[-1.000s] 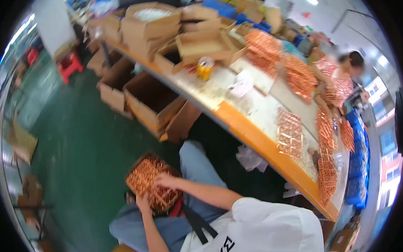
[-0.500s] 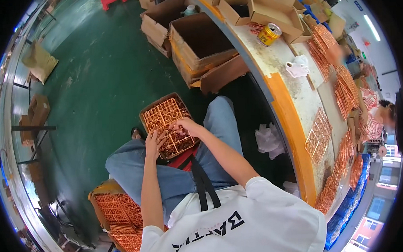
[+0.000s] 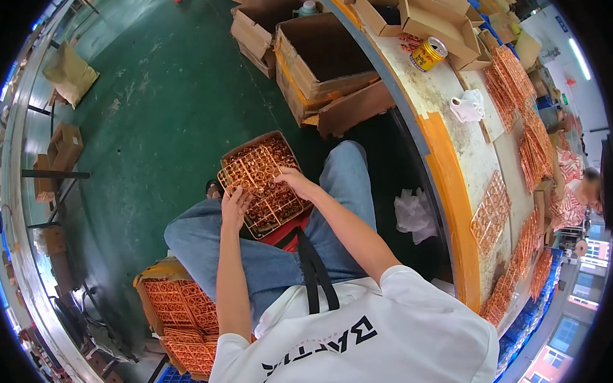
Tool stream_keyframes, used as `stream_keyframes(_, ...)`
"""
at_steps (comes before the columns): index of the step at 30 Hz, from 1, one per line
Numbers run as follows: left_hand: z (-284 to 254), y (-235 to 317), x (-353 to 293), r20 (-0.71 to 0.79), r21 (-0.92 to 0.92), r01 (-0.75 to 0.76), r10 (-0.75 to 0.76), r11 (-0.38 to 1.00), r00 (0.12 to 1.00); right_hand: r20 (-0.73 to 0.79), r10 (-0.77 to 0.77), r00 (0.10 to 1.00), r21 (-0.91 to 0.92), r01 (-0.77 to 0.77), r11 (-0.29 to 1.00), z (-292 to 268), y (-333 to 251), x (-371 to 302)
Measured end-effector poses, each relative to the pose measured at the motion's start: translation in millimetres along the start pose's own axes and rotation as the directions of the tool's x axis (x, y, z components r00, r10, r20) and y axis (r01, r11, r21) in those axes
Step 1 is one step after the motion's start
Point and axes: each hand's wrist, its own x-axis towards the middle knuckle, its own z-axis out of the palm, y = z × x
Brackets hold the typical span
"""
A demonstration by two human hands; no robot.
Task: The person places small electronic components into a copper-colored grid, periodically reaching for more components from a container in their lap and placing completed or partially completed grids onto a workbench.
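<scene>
A copper-coloured lattice frame with rings in its grid (image 3: pixel 243 171) lies tilted over an open cardboard box (image 3: pixel 251 143) between my knees. Many small copper-coloured pieces (image 3: pixel 280 150) fill the box beneath it. At the frame's near left edge, my left hand (image 3: pixel 235 205) grips it with bent fingers. My right hand (image 3: pixel 295 182) is closed at the frame's right side, thumb and fingers pinched over the grid; whether it holds a bar or a ring is too small to make out.
Beside my left leg, a carton (image 3: pixel 148 299) is stacked with similar lattice frames. Large empty cartons (image 3: pixel 320 90) stand ahead on the green floor. To the right runs a workbench (image 3: pixel 448 186) with a yellow can (image 3: pixel 426 55), more frames (image 3: pixel 491 211) and a person beyond.
The lattice frame has shifted left and toward me over the box, uncovering more loose pieces at the far right. Both hands stay at it. My view has turned slightly.
</scene>
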Motion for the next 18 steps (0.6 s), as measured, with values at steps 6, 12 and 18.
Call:
stream_keyframes(6,-2,-6,4,-0.017,0.105,0.112,-0.111,0.988,0.994,0.014,-0.041,0.999,0.023,0.04,0.999,3,-7,-3)
stream_keyframes(12,3,-13,11,-0.014,0.493,-0.15,0.181,0.857,0.983,-0.083,-0.389,0.917,-0.538,0.287,0.793,5,4,1)
stream_keyframes(18,22,-10,0,0.012,0.494,-0.181,0.201,0.85,0.979,-0.208,-0.312,0.927,-0.242,0.261,0.935,13,4,-3)
